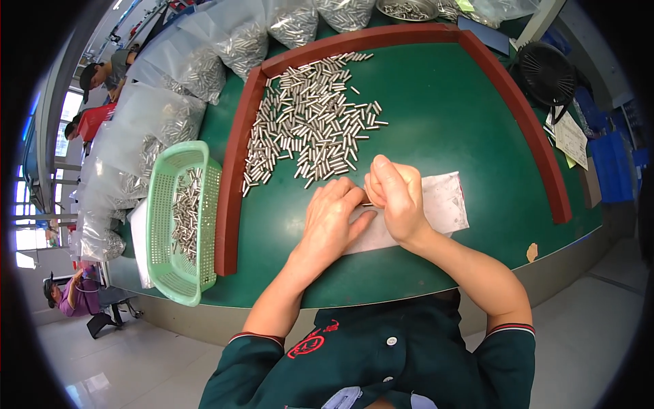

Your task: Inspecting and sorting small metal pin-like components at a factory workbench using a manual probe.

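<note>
Evidently the handling of the metal pins (313, 116) is well short of finished, judging by how they lie: a broad heap is loose on the green tabletop (490, 129), at the far left inside the red-brown frame (238, 170), while a smaller lot sits in the green basket (157, 225) just outside the frame's left side. Nothing marks which lot is done and which is left, so no firmer share can be given. Near the front, over a white sheet (446, 194), the person's two hands meet. The left hand (332, 217) has its fingers bent and partly gathered, the thumb reaching toward the other hand; the right hand (397, 198) is curled into a fist, thumb uppermost. A short metal piece (367, 204) shows between them, probably one pin, though the fingers hide which hand grips it or whether either holds more. Counted, there are two hands, one sheet, one basket, one three-sided frame, one metal bowl (424, 8) of pins at the back and one black fan (545, 73) at the right; the clear bags (243, 49) number roughly eight, their edges overlapping, and the loose pins run to hundreds, too many to count singly
</note>
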`<state>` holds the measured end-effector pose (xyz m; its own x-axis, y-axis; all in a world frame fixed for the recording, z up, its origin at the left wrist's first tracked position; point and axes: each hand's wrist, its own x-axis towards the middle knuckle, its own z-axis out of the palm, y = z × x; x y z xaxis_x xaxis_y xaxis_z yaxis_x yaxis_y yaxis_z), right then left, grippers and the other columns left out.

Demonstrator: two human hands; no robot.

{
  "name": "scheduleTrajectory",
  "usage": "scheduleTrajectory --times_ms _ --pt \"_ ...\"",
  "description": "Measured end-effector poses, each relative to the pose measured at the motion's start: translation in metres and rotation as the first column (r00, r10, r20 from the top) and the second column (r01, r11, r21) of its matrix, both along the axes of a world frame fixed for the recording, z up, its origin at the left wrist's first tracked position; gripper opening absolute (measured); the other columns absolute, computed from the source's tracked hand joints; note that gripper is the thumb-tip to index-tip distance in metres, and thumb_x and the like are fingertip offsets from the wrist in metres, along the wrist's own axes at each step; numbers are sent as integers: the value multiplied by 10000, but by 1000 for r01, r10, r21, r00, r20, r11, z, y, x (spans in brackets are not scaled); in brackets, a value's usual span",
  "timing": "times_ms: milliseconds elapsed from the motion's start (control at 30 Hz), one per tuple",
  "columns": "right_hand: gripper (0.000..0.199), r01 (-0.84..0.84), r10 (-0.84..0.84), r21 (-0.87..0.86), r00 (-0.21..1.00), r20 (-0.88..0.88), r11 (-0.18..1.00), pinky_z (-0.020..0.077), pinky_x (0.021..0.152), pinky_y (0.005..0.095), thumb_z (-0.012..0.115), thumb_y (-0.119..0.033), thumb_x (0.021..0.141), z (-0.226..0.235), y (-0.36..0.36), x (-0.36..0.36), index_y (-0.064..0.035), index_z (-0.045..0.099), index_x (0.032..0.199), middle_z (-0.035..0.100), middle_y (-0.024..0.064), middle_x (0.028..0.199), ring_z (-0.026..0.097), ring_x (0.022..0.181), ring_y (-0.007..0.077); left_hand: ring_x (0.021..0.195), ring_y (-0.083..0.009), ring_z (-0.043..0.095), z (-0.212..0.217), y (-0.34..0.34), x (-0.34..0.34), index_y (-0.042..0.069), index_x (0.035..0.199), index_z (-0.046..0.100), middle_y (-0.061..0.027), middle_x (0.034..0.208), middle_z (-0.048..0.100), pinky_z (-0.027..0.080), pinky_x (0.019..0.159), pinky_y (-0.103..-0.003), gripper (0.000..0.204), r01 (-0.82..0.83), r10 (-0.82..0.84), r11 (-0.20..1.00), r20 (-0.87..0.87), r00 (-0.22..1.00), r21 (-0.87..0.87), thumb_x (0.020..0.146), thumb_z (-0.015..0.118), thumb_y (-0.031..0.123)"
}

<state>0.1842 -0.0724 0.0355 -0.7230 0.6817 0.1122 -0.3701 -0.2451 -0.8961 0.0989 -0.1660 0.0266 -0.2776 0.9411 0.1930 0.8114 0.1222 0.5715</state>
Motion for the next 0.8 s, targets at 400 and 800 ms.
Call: scheduleTrajectory --times_ms 400,800 --pt "445 -99 59 -272 987 -150 957 148 373 245 321 -217 931 -11 21 11 -105 249 506 250 -16 429 171 387 69 689 -85 517 -2 -8 -25 18 939 565 -38 778 575 435 647 -213 139 -166 39 985 999 -36 -44 826 580 98" --pt "434 -102 63 -282 987 -147 954 157 370 240 326 -223 932 -10 22 10 -105 261 520 246 -17 431 166 384 66 680 -105 545 -3 -6 -34 -11 984 557 -82 806 602 469 652 -233 201 -175 76 979 988 -137 -100 863 526 147"
